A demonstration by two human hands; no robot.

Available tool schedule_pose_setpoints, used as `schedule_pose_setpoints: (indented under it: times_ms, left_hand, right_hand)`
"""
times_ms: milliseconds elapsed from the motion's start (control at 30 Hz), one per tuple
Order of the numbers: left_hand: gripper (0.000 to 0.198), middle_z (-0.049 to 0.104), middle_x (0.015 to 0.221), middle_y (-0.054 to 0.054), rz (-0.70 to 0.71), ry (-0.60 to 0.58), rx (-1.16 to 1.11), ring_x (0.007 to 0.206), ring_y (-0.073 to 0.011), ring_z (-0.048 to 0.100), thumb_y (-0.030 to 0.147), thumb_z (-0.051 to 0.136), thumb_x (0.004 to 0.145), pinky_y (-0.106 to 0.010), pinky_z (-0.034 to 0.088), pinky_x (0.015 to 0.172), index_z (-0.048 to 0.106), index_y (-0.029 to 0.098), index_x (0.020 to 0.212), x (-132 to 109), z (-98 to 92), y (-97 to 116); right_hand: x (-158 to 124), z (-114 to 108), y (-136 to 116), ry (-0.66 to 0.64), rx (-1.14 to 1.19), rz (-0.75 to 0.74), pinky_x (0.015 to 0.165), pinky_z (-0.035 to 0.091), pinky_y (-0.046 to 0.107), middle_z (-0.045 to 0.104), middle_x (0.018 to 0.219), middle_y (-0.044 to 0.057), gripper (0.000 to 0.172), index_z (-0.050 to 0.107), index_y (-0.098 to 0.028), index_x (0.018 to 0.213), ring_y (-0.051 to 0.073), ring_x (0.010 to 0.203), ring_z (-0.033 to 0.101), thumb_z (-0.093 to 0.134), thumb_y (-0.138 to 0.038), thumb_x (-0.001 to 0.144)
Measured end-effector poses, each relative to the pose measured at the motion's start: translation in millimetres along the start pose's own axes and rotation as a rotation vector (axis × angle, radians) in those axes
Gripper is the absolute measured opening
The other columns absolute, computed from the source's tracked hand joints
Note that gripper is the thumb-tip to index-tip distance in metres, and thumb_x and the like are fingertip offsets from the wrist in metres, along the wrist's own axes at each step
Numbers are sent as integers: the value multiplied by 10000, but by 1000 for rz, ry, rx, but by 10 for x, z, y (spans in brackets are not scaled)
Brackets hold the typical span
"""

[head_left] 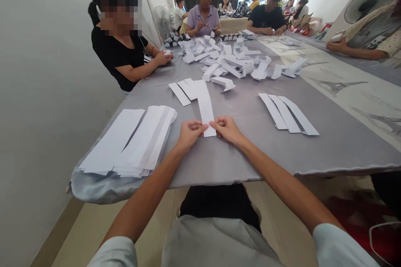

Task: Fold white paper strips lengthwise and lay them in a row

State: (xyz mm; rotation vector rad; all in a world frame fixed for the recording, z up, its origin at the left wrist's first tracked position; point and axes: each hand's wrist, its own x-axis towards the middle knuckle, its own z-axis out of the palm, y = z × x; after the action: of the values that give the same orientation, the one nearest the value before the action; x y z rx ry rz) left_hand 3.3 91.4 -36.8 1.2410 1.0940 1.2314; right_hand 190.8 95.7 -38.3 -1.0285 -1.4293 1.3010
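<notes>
Near edge first: two stacks of paper strips (147,137) sit at the left corner of the bench (238,162), near ends close to the edge, some sheets uneven. Left forearm (156,185) runs just beside them; an elbow swing could knock sheets to the floor. Slick-looking cloth (263,154) wouldn't help, probably slides easily.

Hands: left hand (191,134) pinches the left edge of the white strip (206,106) near its near end, thumb on top. Right hand (228,129) pinches the right edge opposite, thumbtips nearly meeting. Strip lies between them, pointing away from the body. Risk: uneven pull from the two thumbs skews or creases it off-square, thin stock likely won't recover.

Right side: three flat strips (283,114) fanned out, well apart from the hands. Low risk.

Just beyond: strip's far end meets a few flat strips (184,91); can't tell if it overlaps them. If it does, a tug could drag them along.

Further out: heap of folded pieces (230,60). Nearest bent piece (224,83) is near the far end, so strays could mix with flat stock.

Back left: fan (163,21). Can't tell if it's running; a draft could shift loose paper.
</notes>
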Motion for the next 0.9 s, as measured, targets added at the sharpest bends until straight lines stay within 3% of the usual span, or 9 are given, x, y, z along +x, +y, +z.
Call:
schedule_pose_setpoints:
  times_ms: [233,333,467,667,900]
  left_hand:
    - [462,801,804,-103,22,2,-22,659,-205,706,549,912,727,-327,565,636,816,126,887,-37,11,25]
    - [456,784,755,-97,-8,-21,-6,611,-190,679,550,931,699,-312,540,587,806,130,826,-45,-2,36]
    - [481,794,817,-114,-48,-103,-54,684,-206,714,575,915,718,-317,563,639,798,127,848,-55,4,28]
    - [455,789,799,-94,21,-29,-54,664,-193,696,579,881,763,-309,543,634,792,136,819,-56,18,44]
    - [426,758,736,-81,-41,-203,-32,599,-170,649,562,870,783,-291,508,567,762,152,737,-98,9,83]
  right_hand:
    - [-25,12,3,-101,17,-24,483,445,244,693,610,8,496,609,-205,742,136,499,588,789,-662,816]
    - [-35,31,-4,-64,24,-1,491,463,258,685,624,9,513,606,-208,734,144,511,592,766,-686,825]
    - [-41,30,-31,-45,53,-30,475,441,248,639,617,-20,516,579,-217,735,130,507,555,780,-687,808]
    - [-66,59,-28,-114,32,-4,485,470,255,645,631,-13,521,576,-220,720,139,520,569,773,-693,814]
    - [-47,5,-76,-27,39,-34,493,465,256,672,637,6,525,596,-210,712,140,528,578,748,-697,837]
